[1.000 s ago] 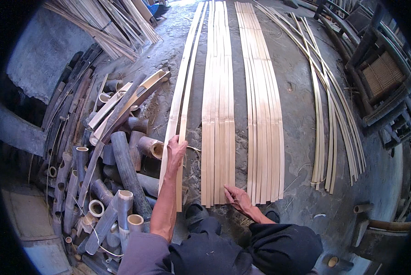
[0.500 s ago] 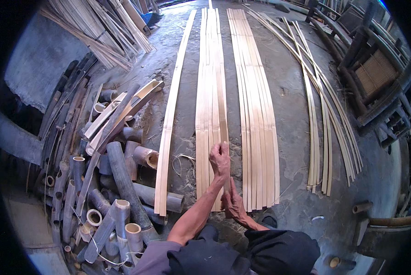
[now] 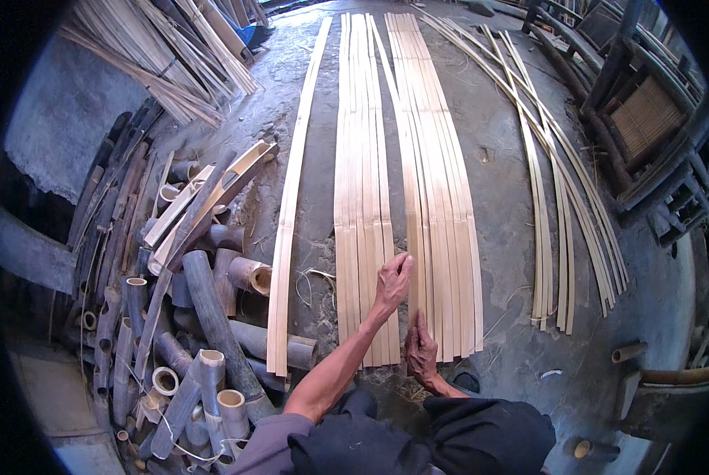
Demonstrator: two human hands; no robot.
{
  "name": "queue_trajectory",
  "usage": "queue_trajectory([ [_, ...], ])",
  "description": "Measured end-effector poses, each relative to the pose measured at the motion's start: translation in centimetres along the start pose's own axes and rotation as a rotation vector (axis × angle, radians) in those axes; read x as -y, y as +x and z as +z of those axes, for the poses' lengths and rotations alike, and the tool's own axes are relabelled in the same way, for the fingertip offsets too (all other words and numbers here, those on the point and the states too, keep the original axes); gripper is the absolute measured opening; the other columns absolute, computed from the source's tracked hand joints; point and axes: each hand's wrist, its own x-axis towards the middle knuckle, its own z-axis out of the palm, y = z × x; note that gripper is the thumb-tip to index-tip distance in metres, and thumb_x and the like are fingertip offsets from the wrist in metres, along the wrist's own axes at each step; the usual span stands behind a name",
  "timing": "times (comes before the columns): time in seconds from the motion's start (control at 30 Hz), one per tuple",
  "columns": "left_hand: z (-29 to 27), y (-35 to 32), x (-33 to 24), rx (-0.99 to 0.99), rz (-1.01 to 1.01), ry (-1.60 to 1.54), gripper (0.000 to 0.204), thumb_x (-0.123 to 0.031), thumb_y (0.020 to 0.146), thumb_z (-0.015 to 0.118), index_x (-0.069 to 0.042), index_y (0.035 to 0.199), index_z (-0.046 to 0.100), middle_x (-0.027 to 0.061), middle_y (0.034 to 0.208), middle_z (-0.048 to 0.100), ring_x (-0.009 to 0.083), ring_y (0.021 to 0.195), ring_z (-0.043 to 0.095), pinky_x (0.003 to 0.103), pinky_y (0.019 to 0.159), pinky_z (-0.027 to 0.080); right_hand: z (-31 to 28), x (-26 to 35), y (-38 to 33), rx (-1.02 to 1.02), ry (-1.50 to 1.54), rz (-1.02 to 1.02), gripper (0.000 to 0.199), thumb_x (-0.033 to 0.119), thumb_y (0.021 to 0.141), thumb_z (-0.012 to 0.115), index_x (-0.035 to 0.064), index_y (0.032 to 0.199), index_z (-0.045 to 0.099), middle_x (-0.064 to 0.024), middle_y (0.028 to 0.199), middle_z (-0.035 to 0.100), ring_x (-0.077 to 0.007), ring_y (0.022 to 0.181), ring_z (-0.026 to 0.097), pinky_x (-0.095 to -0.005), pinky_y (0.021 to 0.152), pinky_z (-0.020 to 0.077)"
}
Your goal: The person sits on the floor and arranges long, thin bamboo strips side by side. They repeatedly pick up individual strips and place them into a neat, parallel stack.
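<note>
Long pale bamboo strips lie side by side on the grey concrete floor, in a middle group [image 3: 362, 198] and a right group [image 3: 441, 198]. My left hand [image 3: 392, 281] rests flat on the gap between the two groups, fingers touching a strip near its close end. My right hand [image 3: 422, 352] presses down on the close ends of the right group's strips, just below the left hand. A single wider strip [image 3: 291, 206] lies apart on the left.
A heap of cut bamboo tubes and split pieces [image 3: 188, 301] fills the left side. Bundled sticks [image 3: 164, 55] lie at the top left. Thin curved strips [image 3: 552, 190] run along the right, beside dark wooden furniture frames [image 3: 647, 127].
My left hand left the single strip on the left and moved right to the middle and right groups. My right hand shifted slightly up onto the strip ends.
</note>
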Motion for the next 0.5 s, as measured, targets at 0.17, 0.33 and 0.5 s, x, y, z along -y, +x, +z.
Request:
queue_trajectory([
  [0.17, -1.2, -1.5, 4.6, -0.079, 0.220, 0.473, 0.040, -0.030, 0.097, 0.050, 0.001, 0.123, 0.053, 0.0187, 0.119, 0.056, 0.0321, 0.108, 0.054, 0.045, 0.093, 0.040, -0.7, 2.6, 1.8, 0.102, 0.042, 0.114, 0.048, 0.019, 0.103, 0.043, 0.0151, 0.150, 0.032, 0.0015, 0.059, 0.044, -0.0059, 0.050, 0.045, -0.0252, 0.045, 0.0428],
  [0.33, -2.1, -4.8, 7.9, 0.108, 0.362, 0.945, 0.057, -0.031, 0.097, 0.047, -0.003, 0.145, 0.037, 0.0142, 0.153, 0.032, 0.0298, 0.144, 0.023, 0.050, 0.118, 0.011, -0.4, 1.7, 3.2, 0.165, 0.079, 0.143, 0.050, 0.022, 0.104, 0.042, 0.0196, 0.151, 0.029, -0.0011, 0.057, 0.045, -0.0084, 0.047, 0.046, -0.0269, 0.045, 0.0444],
  [0.5, -2.7, -5.3, 8.5, 0.179, 0.377, 0.963, 0.059, -0.032, 0.097, 0.045, -0.004, 0.148, 0.033, 0.0111, 0.158, 0.022, 0.0281, 0.148, 0.011, 0.049, 0.119, 0.005, 0.0, 2.0, 5.3, 0.202, 0.031, 0.121, 0.052, 0.023, 0.102, 0.045, 0.0199, 0.151, 0.027, -0.0066, 0.056, 0.047, -0.0119, 0.046, 0.049, -0.0310, 0.045, 0.0459],
])
